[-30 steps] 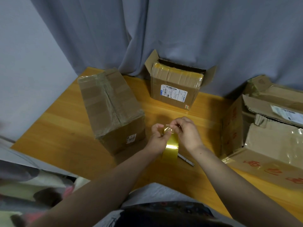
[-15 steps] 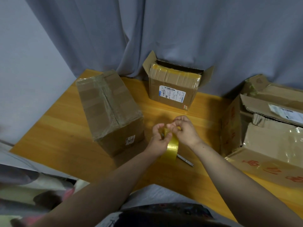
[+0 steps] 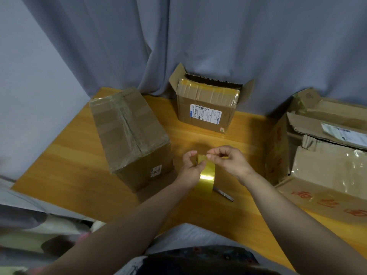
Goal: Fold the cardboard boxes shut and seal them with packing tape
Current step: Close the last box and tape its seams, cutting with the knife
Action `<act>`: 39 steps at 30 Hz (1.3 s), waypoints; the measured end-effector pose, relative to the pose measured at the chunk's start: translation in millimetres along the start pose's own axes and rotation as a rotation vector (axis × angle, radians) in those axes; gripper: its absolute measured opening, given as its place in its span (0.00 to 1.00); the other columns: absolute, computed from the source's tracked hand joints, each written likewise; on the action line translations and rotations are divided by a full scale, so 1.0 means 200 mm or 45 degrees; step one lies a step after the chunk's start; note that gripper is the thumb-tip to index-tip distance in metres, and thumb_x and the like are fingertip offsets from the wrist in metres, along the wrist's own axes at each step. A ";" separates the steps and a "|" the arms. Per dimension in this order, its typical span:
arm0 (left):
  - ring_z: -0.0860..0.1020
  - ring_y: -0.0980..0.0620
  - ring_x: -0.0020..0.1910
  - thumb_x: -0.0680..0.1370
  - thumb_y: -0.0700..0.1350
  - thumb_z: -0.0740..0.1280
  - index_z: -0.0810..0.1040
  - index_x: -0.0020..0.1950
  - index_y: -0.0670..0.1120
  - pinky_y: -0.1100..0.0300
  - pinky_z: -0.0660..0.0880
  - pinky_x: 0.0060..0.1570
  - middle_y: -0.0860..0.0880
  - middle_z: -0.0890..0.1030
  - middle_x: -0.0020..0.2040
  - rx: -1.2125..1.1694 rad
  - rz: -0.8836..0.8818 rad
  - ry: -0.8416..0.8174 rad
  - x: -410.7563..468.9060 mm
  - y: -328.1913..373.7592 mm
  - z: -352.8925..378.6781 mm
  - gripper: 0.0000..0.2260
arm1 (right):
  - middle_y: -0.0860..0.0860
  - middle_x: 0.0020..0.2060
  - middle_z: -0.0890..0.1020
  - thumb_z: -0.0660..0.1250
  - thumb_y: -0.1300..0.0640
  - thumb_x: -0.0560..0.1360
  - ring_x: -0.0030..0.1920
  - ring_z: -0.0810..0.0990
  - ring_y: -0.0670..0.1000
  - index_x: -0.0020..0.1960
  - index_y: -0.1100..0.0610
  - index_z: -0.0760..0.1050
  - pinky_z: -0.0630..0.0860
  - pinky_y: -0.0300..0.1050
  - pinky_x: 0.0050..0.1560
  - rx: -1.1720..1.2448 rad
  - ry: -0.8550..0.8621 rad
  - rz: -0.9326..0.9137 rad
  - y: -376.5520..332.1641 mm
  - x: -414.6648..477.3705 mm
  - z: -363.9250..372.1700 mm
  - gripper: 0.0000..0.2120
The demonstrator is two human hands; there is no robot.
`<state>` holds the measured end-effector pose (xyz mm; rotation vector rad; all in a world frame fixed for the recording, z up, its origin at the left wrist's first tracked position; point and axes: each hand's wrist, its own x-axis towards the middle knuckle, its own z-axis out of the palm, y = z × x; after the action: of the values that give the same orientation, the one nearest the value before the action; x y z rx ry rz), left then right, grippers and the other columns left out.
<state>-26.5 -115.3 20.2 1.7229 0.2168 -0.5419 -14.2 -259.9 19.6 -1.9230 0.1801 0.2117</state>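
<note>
Yellow packing tape [image 3: 207, 171], a glossy roll, sits upright between the two hands above the wooden counter [image 3: 69, 167]. The left hand [image 3: 191, 169] wraps the roll from its left side, its fingers [image 3: 188, 155] curled over the top edge and closed on it. The right hand [image 3: 230, 160] comes in from the right, with thumb and forefinger pinched together at the roll's upper edge; whether they have hold of a loose tape end cannot be made out.

Just below and to the right of the fingers, a slim metal tool [image 3: 223, 193] lies flat on the counter, half hidden by the roll; it may be scissors or a knife, but its shape is too blurred to say.

Left of the fingers stands a closed carton [image 3: 129, 133], its top seam covered with clear tape. Beyond the fingers, against the grey curtain [image 3: 198, 36], is a smaller box [image 3: 206, 110] with a white shipping label on its front and its side flaps standing open. Right of the fingers a large box [image 3: 317, 165] with red printed characters has loose, crumpled flaps and shiny tape remnants, and its top is not folded shut.
</note>
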 end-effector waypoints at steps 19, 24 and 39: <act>0.71 0.43 0.64 0.77 0.43 0.60 0.59 0.72 0.48 0.53 0.68 0.61 0.46 0.71 0.64 0.088 -0.073 -0.051 0.00 0.11 0.09 0.24 | 0.50 0.35 0.83 0.74 0.64 0.68 0.40 0.82 0.49 0.49 0.61 0.78 0.75 0.34 0.36 0.375 -0.218 0.441 0.09 -0.13 0.00 0.11; 0.66 0.46 0.67 0.81 0.48 0.55 0.62 0.74 0.49 0.50 0.66 0.66 0.46 0.73 0.66 0.856 0.353 0.095 -0.06 0.17 -0.02 0.21 | 0.53 0.59 0.77 0.73 0.56 0.72 0.59 0.76 0.55 0.66 0.59 0.71 0.73 0.41 0.55 -0.534 -0.045 0.473 0.16 0.02 -0.06 0.24; 0.53 0.51 0.77 0.84 0.52 0.43 0.59 0.77 0.47 0.55 0.43 0.74 0.48 0.59 0.77 1.035 0.247 0.583 -0.08 0.03 -0.63 0.22 | 0.52 0.77 0.56 0.43 0.50 0.82 0.77 0.52 0.51 0.77 0.56 0.54 0.45 0.48 0.76 -1.243 -0.203 -0.783 -0.30 0.20 0.72 0.25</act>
<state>-7.2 7.3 49.8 2.6219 0.1552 -0.0641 30.4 -104.0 15.2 -2.7896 -0.7495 0.0241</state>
